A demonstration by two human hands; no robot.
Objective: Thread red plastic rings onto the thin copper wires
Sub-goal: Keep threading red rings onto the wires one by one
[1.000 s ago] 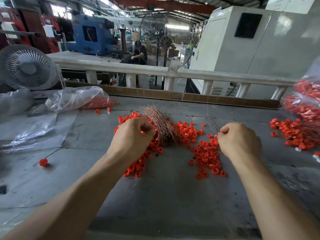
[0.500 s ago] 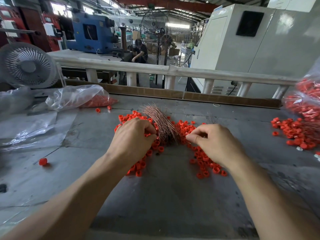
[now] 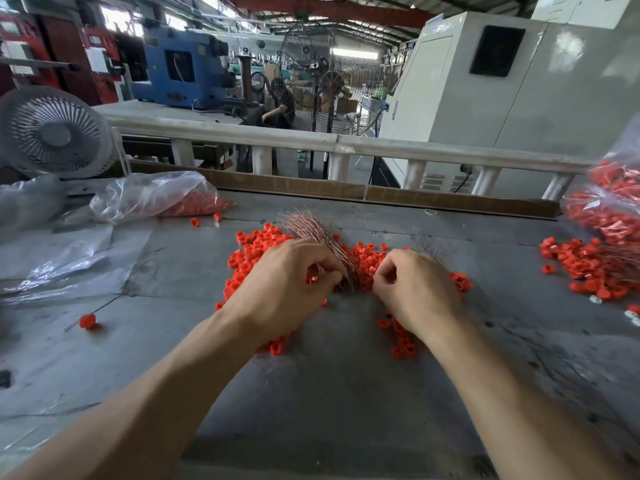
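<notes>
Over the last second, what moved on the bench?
The right hand swung left across the red rings until it sat beside the copper wire bundle, its fingers curled as before. The left hand stayed at the bundle's base, still pinching a ring. Pile and bags unchanged.

Surface point(image 3: 329, 393), as I see it from the head camera: grey, scuffed. On it I count a heap of red rings point(image 3: 367, 258) at centre, with a bundle of copper wires point(image 3: 311, 230) lying across it. Second heap of rings point(image 3: 585, 265) at right. Clear bag of rings point(image 3: 166, 199) at far left. One lone ring point(image 3: 87, 321) at near left. Plastic sheet point(image 3: 69, 258) at left.
</notes>
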